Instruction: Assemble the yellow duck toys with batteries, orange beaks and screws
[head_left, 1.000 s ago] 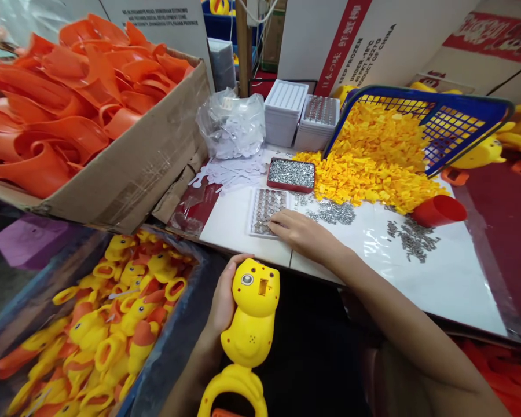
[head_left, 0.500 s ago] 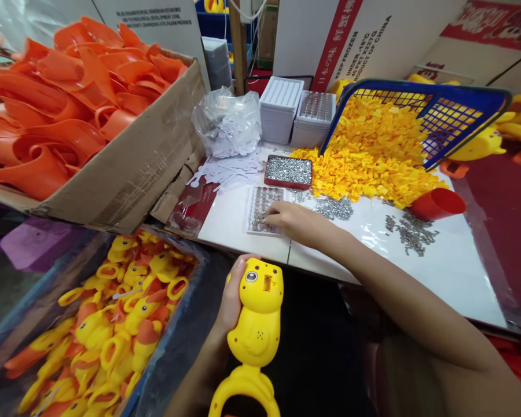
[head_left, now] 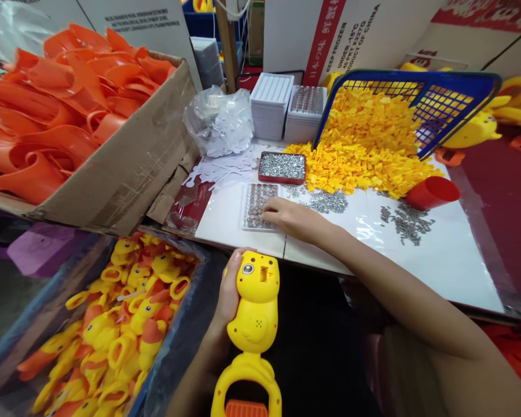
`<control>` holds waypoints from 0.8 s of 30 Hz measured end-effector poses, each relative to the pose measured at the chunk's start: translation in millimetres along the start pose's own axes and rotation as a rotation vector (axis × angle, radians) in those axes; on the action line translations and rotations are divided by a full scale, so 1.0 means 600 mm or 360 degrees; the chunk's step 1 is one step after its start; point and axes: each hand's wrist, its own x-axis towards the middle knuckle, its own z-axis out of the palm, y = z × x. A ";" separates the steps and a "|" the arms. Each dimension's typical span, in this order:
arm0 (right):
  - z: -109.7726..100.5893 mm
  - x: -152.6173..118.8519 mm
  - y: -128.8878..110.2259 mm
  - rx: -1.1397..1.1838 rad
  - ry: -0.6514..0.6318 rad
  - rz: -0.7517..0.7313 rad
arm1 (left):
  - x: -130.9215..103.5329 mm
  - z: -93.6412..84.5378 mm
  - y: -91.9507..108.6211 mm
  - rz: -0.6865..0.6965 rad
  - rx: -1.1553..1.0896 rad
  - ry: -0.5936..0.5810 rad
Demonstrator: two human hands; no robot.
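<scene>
My left hand is wrapped round a yellow plastic duck toy in front of the table edge. The duck has one eye, a square slot in its head, a cluster of small holes in its body and a ring handle with an orange piece at the bottom. Over the table, my right hand has its fingers pinched together at a white tray filled with rows of small round metal parts. Whether a part sits between those fingertips is hidden. Just behind the tray stands a red tin of small silver pieces.
Small yellow pieces spill from a tipped blue basket. Loose metal bits and a red cup lie nearby. At left are a carton of orange parts and a bin of ducks. Stacked white trays stand behind.
The camera view has shifted slightly, and more of the ring handle with its orange piece shows. My right hand stays at the tray; my left keeps holding the duck.
</scene>
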 end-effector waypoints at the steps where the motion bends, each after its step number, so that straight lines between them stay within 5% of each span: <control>1: -0.001 -0.001 -0.001 -0.0016 -0.0011 0.0002 | 0.000 0.000 -0.001 0.0001 0.0003 0.0006; 12: -0.030 0.027 -0.018 -0.0275 -0.0194 0.0030 | -0.002 0.002 -0.005 0.0019 0.0042 -0.0020; 24: 0.009 0.018 -0.035 -0.0572 0.0080 -0.0127 | -0.001 -0.002 -0.011 0.0054 0.0084 -0.0028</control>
